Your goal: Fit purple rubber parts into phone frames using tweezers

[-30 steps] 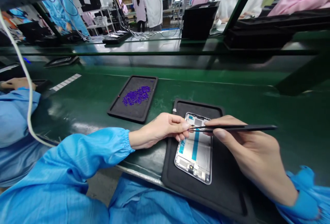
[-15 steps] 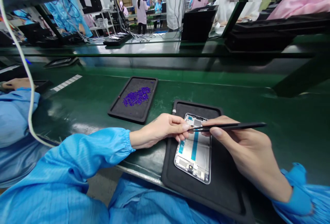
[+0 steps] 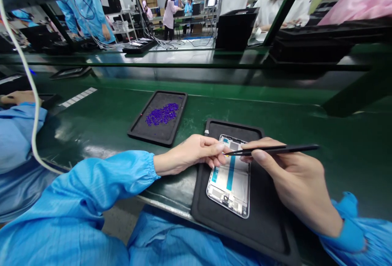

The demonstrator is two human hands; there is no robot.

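Black tweezers (image 3: 284, 149) lie between the thumb and fingers of my right hand (image 3: 301, 184), which is closed on them. Their tips meet the pinched fingertips of my left hand (image 3: 196, 151). A speck of yellow and purple shows at that spot, too small to name. Both hands hover over the upper part of a silver phone housing (image 3: 241, 176) with blue strips across its inside. The housing lies in a black foam tray (image 3: 263, 225) at the bench's front edge.
A second black tray (image 3: 139, 129) with many tiny purple pieces (image 3: 162, 114) stands to the left. Beyond it lies a white strip sheet (image 3: 79, 97). A white cable (image 3: 36, 115) hangs at left, near a co-worker's sleeve (image 3: 21, 123). A ledge with black boxes (image 3: 235, 27) runs behind.
The tweezers' tips have shifted slightly at my left fingertips, where the yellow and purple speck now shows. My left hand has hardly moved. People in the background have moved.
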